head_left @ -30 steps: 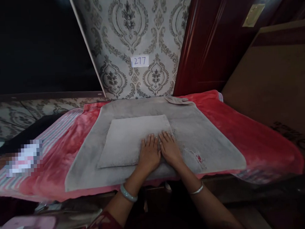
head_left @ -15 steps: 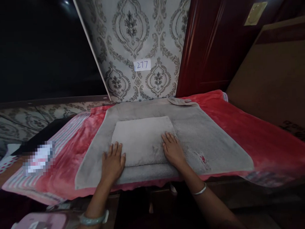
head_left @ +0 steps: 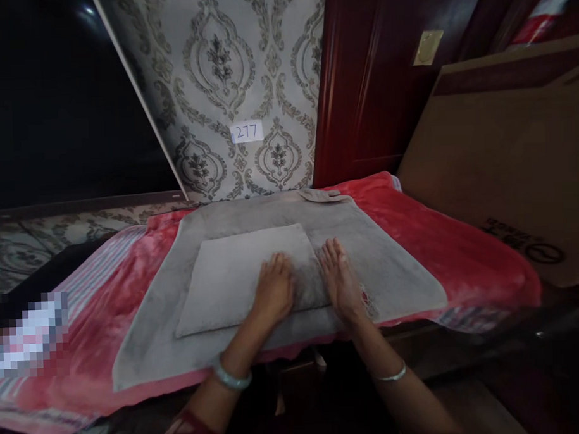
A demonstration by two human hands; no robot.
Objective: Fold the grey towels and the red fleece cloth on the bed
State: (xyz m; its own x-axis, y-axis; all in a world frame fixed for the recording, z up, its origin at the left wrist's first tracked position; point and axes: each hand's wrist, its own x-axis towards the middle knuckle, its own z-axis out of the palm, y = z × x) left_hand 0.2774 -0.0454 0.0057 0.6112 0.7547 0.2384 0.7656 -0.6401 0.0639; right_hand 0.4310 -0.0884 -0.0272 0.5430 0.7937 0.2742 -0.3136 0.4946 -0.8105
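A grey folded cloth (head_left: 234, 269), flat and roughly rectangular, lies on a larger grey cloth (head_left: 151, 336) spread out beneath it. My left hand (head_left: 274, 288) rests palm down on the right half of the folded cloth, its fingers pointing away from me and slightly blurred. Along that cloth's right edge, my right hand (head_left: 342, 280) lies stretched out with its fingers together, tilted on its side. Neither hand appears to grasp anything. A small red decorated patch (head_left: 365, 296) on the larger cloth is partly covered by my right hand.
A red blanket (head_left: 404, 238) with striped borders covers the surface below. Behind stand a dark screen (head_left: 62, 104) and a patterned wall bearing a paper marked 277 (head_left: 246, 131). At right are a dark red door (head_left: 374, 81) and a large cardboard box (head_left: 506, 152).
My left hand has moved right from the folded cloth's left edge onto its right half. My right hand has turned onto its side at the right edge. The view has shifted right.
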